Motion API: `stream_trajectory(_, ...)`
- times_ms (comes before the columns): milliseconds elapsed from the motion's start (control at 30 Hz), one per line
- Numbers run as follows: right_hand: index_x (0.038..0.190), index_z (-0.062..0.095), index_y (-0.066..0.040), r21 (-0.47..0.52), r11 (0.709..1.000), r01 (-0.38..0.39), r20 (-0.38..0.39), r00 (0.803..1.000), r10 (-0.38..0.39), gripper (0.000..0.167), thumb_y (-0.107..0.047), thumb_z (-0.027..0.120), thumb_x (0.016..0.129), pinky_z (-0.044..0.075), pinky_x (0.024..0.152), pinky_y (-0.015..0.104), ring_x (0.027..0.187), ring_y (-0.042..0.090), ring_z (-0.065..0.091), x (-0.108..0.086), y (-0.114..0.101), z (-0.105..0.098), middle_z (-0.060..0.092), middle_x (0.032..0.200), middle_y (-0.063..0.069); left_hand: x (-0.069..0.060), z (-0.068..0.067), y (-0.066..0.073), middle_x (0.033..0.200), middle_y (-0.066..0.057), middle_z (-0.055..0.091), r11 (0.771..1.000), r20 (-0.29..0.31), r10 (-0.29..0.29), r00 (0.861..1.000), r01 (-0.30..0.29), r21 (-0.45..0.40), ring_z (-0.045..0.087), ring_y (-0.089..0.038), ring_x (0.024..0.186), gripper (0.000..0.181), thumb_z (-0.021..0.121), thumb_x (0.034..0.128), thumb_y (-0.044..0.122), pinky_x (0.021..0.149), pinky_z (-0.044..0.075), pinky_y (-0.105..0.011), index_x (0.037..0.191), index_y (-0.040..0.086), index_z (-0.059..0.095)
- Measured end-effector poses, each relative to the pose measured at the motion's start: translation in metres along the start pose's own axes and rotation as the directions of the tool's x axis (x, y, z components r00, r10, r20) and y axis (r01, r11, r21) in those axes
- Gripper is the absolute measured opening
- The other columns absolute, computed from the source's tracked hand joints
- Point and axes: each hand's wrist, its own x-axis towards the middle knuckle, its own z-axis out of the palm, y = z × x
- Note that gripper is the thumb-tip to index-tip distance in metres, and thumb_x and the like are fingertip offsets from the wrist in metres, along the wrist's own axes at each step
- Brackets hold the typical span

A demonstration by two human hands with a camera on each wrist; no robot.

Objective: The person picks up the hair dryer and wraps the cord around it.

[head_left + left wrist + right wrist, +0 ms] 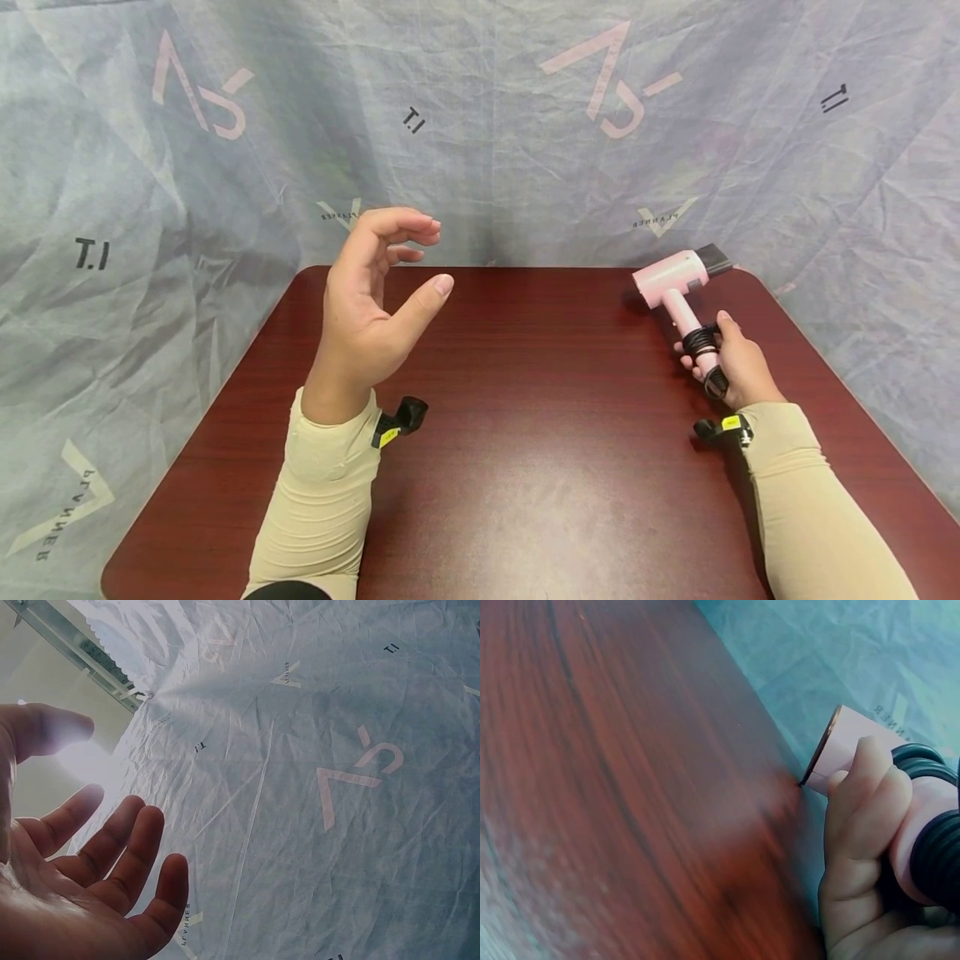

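Note:
A pink hair dryer (678,283) with a black nozzle is at the far right of the table in the head view. My right hand (738,362) grips its handle, where the black cord (701,342) is wound round. In the right wrist view, curled fingers (866,802) wrap the pink handle beside the coiled cord. Whether the dryer's head touches the table I cannot tell. My left hand (367,308) is raised above the table's left half, holding nothing. Its fingers are loosely bent and the thumb stands apart, as the left wrist view also shows.
A dark red wooden table (525,400) with rounded corners lies in front of me. Grey printed fabric (480,150) hangs behind it and along both sides. Each wrist wears a small black camera (408,414). A bright light shows behind the left hand in its wrist view.

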Motion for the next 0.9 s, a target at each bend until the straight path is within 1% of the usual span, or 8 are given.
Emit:
stream_trajectory(200, 0.128, 0.037, -0.009, 0.037, 0.998, -0.045, 0.046, 0.998, 0.044, 0.065, -0.068, 0.039, 0.101, 0.063, 0.062, 0.031, 0.075, 0.018, 0.075, 0.001, 0.0, -0.006, 0.079, 0.102, 0.011, 0.0, -0.001, -0.001, 0.117, -0.021, 0.062, 1.0, 0.028, 0.004, 1.0, -0.004, 0.016, 0.064, -0.028, 0.11, 0.04, 0.071, 0.0849, 0.003, 0.094, 0.051, -0.041, 0.121, -0.009, 0.059)
stream_trajectory(300, 0.131, 0.037, -0.008, 0.06, 0.995, -0.075, 0.061, 0.996, 0.072, 0.07, -0.07, 0.04, 0.1, 0.064, 0.07, 0.032, 0.082, 0.021, 0.077, 0.001, -0.001, -0.009, 0.079, 0.107, 0.012, 0.0, 0.001, -0.001, 0.117, -0.02, 0.063, 1.0, 0.021, 0.01, 1.0, -0.01, 0.009, 0.064, -0.028, 0.109, 0.038, 0.07, 0.0849, 0.003, 0.094, 0.051, -0.042, 0.12, -0.009, 0.06)
stream_trajectory(400, 0.134, 0.037, -0.007, 0.104, 0.989, -0.11, 0.083, 0.991, 0.101, 0.072, -0.071, 0.041, 0.098, 0.065, 0.078, 0.035, 0.089, 0.024, 0.078, 0.002, -0.001, -0.011, 0.078, 0.111, 0.014, 0.001, 0.002, -0.001, 0.116, -0.017, 0.063, 1.0, 0.007, 0.018, 1.0, -0.018, 0.001, 0.064, -0.028, 0.108, 0.036, 0.069, 0.085, 0.002, 0.093, 0.051, -0.042, 0.119, -0.008, 0.062)
stream_trajectory(533, 0.134, 0.035, -0.008, 0.155, 0.978, -0.142, 0.107, 0.986, 0.126, 0.071, -0.069, 0.041, 0.099, 0.064, 0.084, 0.038, 0.094, 0.027, 0.078, 0.002, -0.001, -0.014, 0.077, 0.113, 0.016, 0.001, 0.002, -0.001, 0.116, -0.016, 0.063, 1.0, 0.001, 0.028, 1.0, -0.028, 0.003, 0.064, -0.029, 0.107, 0.034, 0.069, 0.085, 0.003, 0.093, 0.051, -0.042, 0.116, -0.008, 0.063)
stream_trajectory(700, 0.133, 0.035, -0.007, 0.187, 0.969, -0.162, 0.1, 0.984, 0.145, 0.069, -0.067, 0.042, 0.1, 0.063, 0.089, 0.041, 0.096, 0.031, 0.078, 0.003, -0.002, -0.014, 0.076, 0.112, 0.021, 0.0, 0.002, -0.002, 0.116, -0.017, 0.063, 0.999, 0.008, 0.035, 0.999, -0.035, 0.015, 0.062, -0.032, 0.107, 0.034, 0.071, 0.0849, 0.005, 0.093, 0.051, -0.043, 0.114, -0.011, 0.063)
stream_trajectory(800, 0.133, 0.035, -0.007, 0.19, 0.967, -0.167, 0.077, 0.985, 0.155, 0.069, -0.067, 0.043, 0.1, 0.062, 0.091, 0.043, 0.096, 0.032, 0.078, 0.003, -0.003, -0.014, 0.076, 0.11, 0.021, 0.0, 0.002, -0.002, 0.116, -0.017, 0.063, 0.999, 0.012, 0.042, 0.999, -0.042, 0.029, 0.061, -0.033, 0.108, 0.035, 0.071, 0.0851, 0.006, 0.092, 0.05, -0.042, 0.113, -0.012, 0.063)
stream_trajectory(900, 0.139, 0.031, -0.006, 0.173, 0.97, -0.169, 0.056, 0.985, 0.161, 0.074, -0.068, 0.044, 0.099, 0.061, 0.092, 0.042, 0.096, 0.031, 0.078, 0.002, -0.004, -0.014, 0.076, 0.11, 0.02, 0.001, 0.003, -0.001, 0.116, -0.017, 0.064, 0.998, 0.011, 0.047, 0.999, -0.047, 0.038, 0.06, -0.032, 0.109, 0.034, 0.071, 0.0849, 0.007, 0.092, 0.05, -0.042, 0.112, -0.012, 0.063)
